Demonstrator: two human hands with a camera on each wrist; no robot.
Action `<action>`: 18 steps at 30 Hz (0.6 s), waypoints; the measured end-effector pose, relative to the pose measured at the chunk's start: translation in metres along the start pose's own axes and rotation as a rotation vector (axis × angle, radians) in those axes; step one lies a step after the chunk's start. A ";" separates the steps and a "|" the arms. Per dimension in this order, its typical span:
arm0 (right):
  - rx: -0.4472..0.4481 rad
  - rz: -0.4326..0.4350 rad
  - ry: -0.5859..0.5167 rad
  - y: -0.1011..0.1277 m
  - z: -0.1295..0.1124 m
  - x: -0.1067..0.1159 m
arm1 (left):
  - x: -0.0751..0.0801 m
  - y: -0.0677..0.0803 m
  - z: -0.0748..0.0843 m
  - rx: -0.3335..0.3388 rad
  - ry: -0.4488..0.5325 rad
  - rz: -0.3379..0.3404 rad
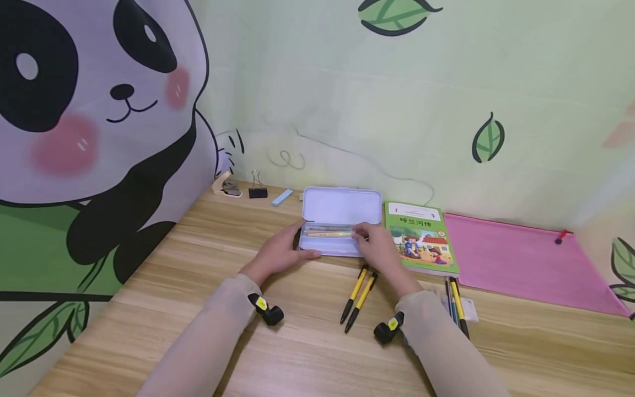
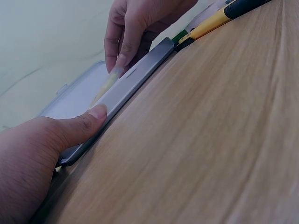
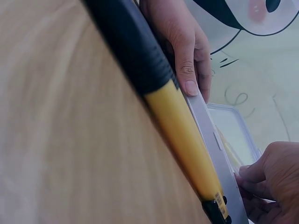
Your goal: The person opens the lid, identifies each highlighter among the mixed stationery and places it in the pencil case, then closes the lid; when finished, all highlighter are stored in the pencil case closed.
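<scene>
One flat rectangular pencil case, smooth pale plastic with rounded corners, lies open on the wood-grain desk, its lid raised at the far side. The left hand grasps its left end, thumb along the near wall. The right hand pinches one yellow pencil inside the tray. Two yellow-and-black pens lie near. One glossy green book and one pink pouch sit right.
</scene>
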State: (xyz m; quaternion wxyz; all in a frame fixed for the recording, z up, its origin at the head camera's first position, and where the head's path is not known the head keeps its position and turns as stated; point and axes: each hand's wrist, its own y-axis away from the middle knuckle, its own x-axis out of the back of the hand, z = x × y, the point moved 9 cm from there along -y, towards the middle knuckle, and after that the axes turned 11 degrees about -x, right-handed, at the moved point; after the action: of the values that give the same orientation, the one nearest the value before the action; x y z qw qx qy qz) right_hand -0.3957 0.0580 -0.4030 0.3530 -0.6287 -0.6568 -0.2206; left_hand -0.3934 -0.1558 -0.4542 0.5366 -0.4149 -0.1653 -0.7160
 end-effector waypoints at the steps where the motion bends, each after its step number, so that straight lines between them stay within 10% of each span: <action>1: 0.000 0.001 0.007 0.000 0.000 0.000 | 0.000 0.000 0.000 0.000 -0.002 0.000; 18: -0.003 0.004 0.052 0.000 0.003 -0.005 | -0.001 -0.001 0.000 -0.005 -0.004 0.001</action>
State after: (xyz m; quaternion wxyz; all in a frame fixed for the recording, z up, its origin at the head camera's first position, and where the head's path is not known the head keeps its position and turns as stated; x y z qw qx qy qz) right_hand -0.3964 0.0567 -0.4085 0.3696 -0.6246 -0.6457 -0.2372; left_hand -0.3943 -0.1551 -0.4547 0.5358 -0.4176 -0.1643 -0.7152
